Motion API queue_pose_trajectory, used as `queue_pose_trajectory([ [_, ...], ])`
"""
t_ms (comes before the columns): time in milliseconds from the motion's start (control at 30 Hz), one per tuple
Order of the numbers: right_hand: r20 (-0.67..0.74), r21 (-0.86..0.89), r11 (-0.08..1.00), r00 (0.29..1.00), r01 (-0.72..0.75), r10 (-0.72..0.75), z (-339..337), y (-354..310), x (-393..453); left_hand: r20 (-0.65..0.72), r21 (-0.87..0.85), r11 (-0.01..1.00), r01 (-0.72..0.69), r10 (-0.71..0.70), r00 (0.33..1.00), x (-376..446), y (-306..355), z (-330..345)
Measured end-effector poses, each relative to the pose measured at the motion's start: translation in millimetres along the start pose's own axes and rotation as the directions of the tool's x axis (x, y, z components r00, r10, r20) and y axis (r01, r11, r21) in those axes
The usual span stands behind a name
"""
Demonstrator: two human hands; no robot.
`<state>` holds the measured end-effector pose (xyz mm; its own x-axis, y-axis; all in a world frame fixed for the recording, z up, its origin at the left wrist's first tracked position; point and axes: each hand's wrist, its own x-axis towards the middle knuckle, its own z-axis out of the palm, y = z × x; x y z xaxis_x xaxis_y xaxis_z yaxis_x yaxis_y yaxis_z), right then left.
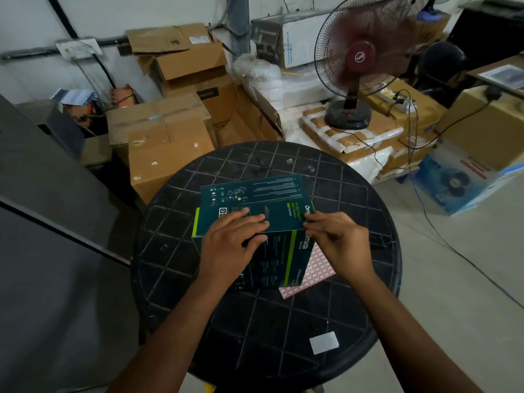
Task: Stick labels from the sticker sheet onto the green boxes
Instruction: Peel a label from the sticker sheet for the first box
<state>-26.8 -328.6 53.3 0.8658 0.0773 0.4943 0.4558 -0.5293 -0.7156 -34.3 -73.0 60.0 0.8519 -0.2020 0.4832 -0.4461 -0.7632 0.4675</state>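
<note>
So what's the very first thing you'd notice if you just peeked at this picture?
Probably the two hands in the middle: the left hand lies with its fingers across a dark green box on the round black table, while the right hand pinches the box's right edge. A pink-gridded sticker sheet peeks out from under the box. Behind the table, a dark red fan is spinning among stacked cardboard boxes.
</note>
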Motion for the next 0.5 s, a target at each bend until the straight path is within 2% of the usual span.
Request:
queue_pose_trajectory([
  [33,-0.013,0.137,0.984,0.993,-0.113,0.116,-4,3,-3,-0.001,-0.006,1.000,0.000,0.000,1.000,1,1,2],
  [100,-0.034,0.377,0.854,0.916,-0.358,0.399,-3,18,-12,-0.035,-0.006,1.000,-0.004,0.004,0.999,-1,1,1],
  [133,-0.050,0.363,0.809,0.857,-0.462,0.512,1,29,-19,-0.052,0.002,1.000,-0.013,0.013,0.999,-2,1,-1],
  [167,-0.053,0.243,0.781,0.796,-0.576,0.604,8,45,-28,-0.063,0.012,1.000,-0.023,0.024,0.998,-3,1,-2],
  [233,0.018,-0.088,0.653,0.655,-0.752,0.756,25,87,-53,-0.068,0.025,0.999,-0.030,0.031,0.997,-5,4,-3],
  [267,0.072,-0.201,0.587,0.586,-0.784,0.807,34,106,-66,-0.067,0.024,0.999,-0.024,0.025,0.997,-7,4,-4],
  [333,0.147,-0.329,0.533,0.516,-0.779,0.844,51,138,-85,-0.078,0.016,1.000,0.019,-0.018,0.997,-11,2,-10],
  [433,0.229,-0.531,0.527,0.486,-0.664,0.843,72,159,-93,-0.123,0.013,0.992,0.123,-0.120,0.985,-14,-7,-24],
  [500,0.203,-0.551,0.478,0.446,-0.684,0.872,80,156,-90,-0.133,0.001,0.984,0.179,-0.178,0.975,-13,-12,-33],
])
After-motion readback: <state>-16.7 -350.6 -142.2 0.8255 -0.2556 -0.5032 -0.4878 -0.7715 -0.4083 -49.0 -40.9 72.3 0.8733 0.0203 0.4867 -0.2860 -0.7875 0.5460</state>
